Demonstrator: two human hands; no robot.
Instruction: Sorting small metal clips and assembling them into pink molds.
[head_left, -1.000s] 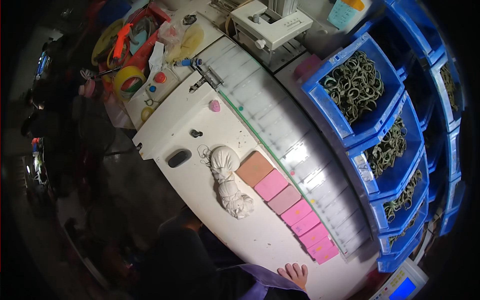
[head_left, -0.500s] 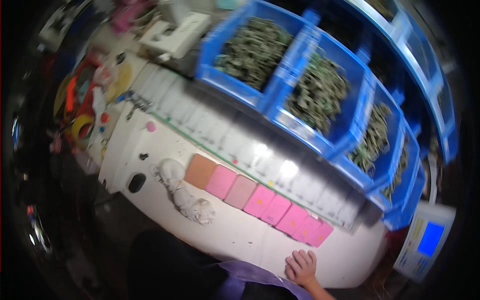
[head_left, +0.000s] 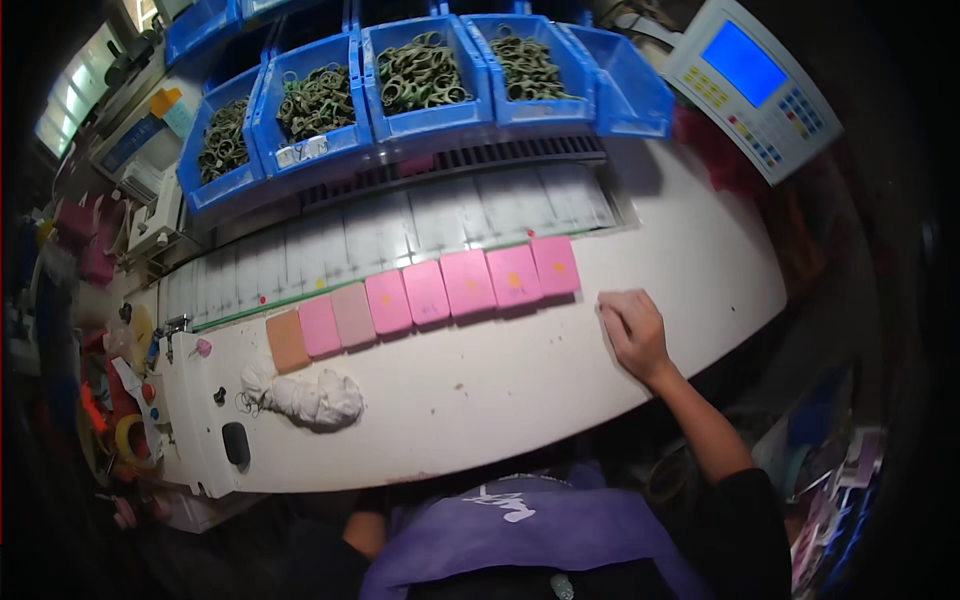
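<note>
My right hand point(head_left: 635, 332) rests on the white tabletop, just right of a row of flat blocks, without touching them. Its fingers are curled in, and no held thing shows. Several bright pink blocks point(head_left: 470, 282) make up most of the row, some with a small yellow mark. Among them stand a duller pink block point(head_left: 352, 315) and, at the left end, a brown block point(head_left: 288, 340). Below that end lies a bundled white cloth point(head_left: 315, 398). Of my left arm only a bit of forearm shows below the table's front edge; my left hand is out of sight.
Blue bins point(head_left: 425, 80) full of small metal rings line the back. In front of them runs a long strip point(head_left: 370, 230) with dividing lines. A scale point(head_left: 755, 85) with a blue screen stands at the far right. Tape and clutter point(head_left: 130, 440) crowd the left.
The view has turned and shifted, so the table now lies more level. My right hand's fingers, spread before, are now curled. The blocks and the cloth keep their places on the table.
</note>
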